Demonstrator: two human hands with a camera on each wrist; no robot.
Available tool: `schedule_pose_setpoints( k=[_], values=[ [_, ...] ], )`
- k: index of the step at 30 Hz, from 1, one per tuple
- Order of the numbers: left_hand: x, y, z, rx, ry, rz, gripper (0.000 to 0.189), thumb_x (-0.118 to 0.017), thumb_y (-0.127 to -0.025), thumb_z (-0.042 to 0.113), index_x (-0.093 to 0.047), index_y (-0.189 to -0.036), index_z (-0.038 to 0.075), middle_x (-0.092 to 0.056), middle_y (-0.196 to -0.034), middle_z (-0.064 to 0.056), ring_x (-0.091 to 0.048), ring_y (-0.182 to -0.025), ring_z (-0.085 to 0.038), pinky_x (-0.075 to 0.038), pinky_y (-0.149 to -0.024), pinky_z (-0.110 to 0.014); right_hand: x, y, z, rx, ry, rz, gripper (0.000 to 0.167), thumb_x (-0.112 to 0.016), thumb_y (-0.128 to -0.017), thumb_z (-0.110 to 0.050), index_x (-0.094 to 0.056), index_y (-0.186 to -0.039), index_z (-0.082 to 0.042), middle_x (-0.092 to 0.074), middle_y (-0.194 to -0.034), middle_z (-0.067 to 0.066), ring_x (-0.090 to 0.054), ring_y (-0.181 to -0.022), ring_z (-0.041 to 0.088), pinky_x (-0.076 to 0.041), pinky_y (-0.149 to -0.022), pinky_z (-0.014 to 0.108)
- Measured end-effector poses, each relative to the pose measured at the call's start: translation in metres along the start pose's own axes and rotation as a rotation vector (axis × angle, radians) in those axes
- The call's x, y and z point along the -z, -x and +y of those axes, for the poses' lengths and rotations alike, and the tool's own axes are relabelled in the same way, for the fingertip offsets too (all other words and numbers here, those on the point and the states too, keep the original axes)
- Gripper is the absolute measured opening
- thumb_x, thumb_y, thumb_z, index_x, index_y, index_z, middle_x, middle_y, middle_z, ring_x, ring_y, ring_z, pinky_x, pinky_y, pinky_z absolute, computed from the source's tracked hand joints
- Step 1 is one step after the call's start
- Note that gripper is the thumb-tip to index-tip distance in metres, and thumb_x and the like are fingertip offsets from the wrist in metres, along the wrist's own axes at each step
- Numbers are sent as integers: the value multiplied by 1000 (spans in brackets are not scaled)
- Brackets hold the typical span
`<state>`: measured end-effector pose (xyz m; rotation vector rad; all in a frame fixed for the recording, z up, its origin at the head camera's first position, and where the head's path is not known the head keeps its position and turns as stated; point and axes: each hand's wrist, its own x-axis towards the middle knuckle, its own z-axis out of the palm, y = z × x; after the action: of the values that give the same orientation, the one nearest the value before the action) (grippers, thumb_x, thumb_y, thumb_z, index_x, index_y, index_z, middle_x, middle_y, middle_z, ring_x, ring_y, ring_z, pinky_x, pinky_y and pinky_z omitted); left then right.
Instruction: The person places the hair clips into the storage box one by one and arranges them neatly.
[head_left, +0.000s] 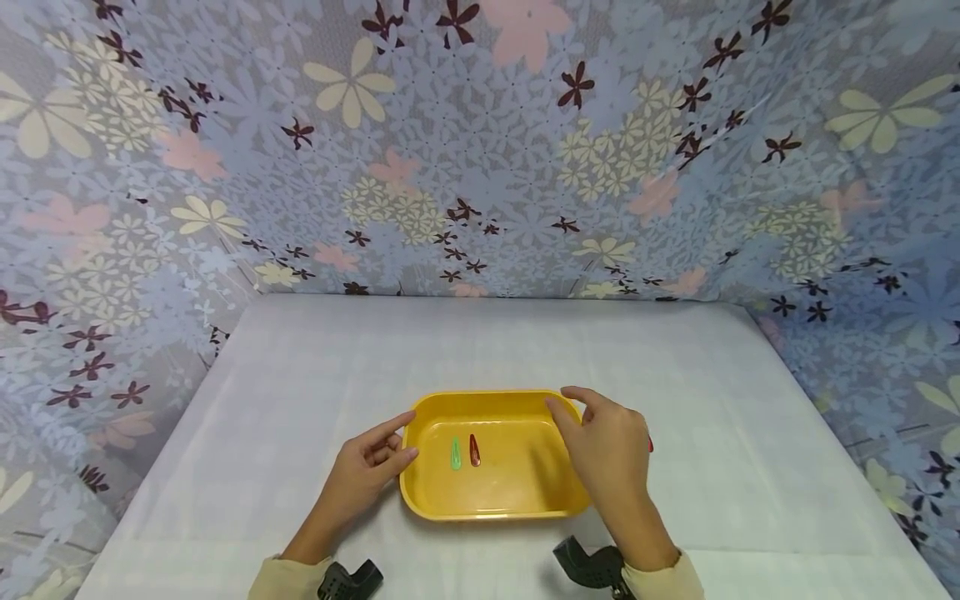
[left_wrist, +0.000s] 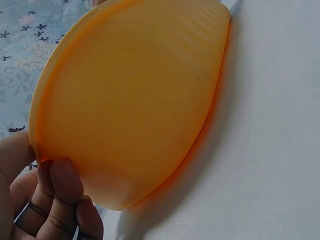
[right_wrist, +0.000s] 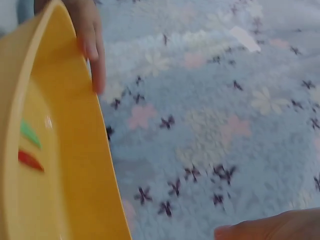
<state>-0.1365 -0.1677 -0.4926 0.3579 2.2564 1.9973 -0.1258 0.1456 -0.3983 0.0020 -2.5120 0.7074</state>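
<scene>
1. Left hand pinches the rim of a yellow, round-cornered plastic tray at nine o'clock; right hand, thumb and index apart, grips nothing visible at two o'clock.
2. Tray sits on white cloth, towards six o'clock, containing slim green and red teardrop clips.
3. Risk: one-sided lifting could slide both clips.
4. Risk: a right-hand sweep could knock the partly hidden red object.

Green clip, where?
In the head view, the green clip lies inside the yellow tray, left of centre, just left of the dark red clip.
</scene>
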Motion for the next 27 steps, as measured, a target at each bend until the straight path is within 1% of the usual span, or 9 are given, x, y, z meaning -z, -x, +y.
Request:
schedule_pose_setpoints(
  k=[2,4,9,13,17,20,24,27],
  values=[
    [0,0,1,3,3,1,52,-74,-96,16,-58,-144,5,-61,-96,-13,-50,-65,-7,-44,-57,-19,6,0,11,3,-3,51,25,-86,-84,-24,-82,-100,-6,-36,-48,-8,-26,-40,9,-22,-40,26],
    [0,0,1,5,3,1,52,-74,-96,16,-58,-144,6,-61,-96,-14,-51,-65,-7,-45,-57,-19,11,0,22,-16,-2,85,25,-87,-84,-23,-82,-101,-5,-37,-48,-8,-27,-39,10,-25,-40,26],
    [0,0,1,11,-4,6,51,-75,-96,16,-59,-144,7,-60,-97,-15,-50,-66,-8,-45,-58,-19,23,3,54,-126,9,116,28,-86,-86,-24,-81,-106,-6,-38,-48,-6,-30,-39,13,-24,-39,26],
    [1,0,1,8,-4,12,51,-75,-96,17,-60,-143,7,-60,-97,-15,-50,-66,-8,-45,-58,-19,26,11,84,-224,-1,135,34,-85,-87,-27,-80,-113,-7,-39,-49,-4,-28,-40,10,-20,-39,24],
    [1,0,2,-6,-1,16,51,-75,-96,16,-60,-143,7,-61,-97,-14,-51,-66,-8,-45,-58,-19,22,22,110,-305,-42,168,38,-85,-87,-26,-77,-119,-7,-42,-50,-1,-26,-41,6,-21,-40,25],
    [0,0,1,-4,-2,12,51,-74,-96,16,-59,-144,7,-61,-97,-14,-52,-66,-8,-46,-58,-20,15,31,125,-374,-76,182,38,-85,-87,-24,-77,-119,-6,-43,-51,0,-28,-42,6,-23,-42,25],
    [-1,1,0,9,-1,7,52,-74,-96,17,-58,-145,9,-61,-97,-14,-54,-67,-9,-47,-58,-22,6,40,137,-476,-104,181,34,-84,-87,-23,-78,-116,-6,-44,-50,0,-31,-43,8,-25,-43,25],
    [-1,1,-1,17,5,2,52,-74,-96,17,-58,-146,9,-61,-98,-15,-55,-67,-10,-48,-58,-24,0,44,144,-513,-103,166,32,-84,-87,-24,-79,-113,-7,-43,-49,-1,-31,-43,8,-24,-41,25]
  ],
)
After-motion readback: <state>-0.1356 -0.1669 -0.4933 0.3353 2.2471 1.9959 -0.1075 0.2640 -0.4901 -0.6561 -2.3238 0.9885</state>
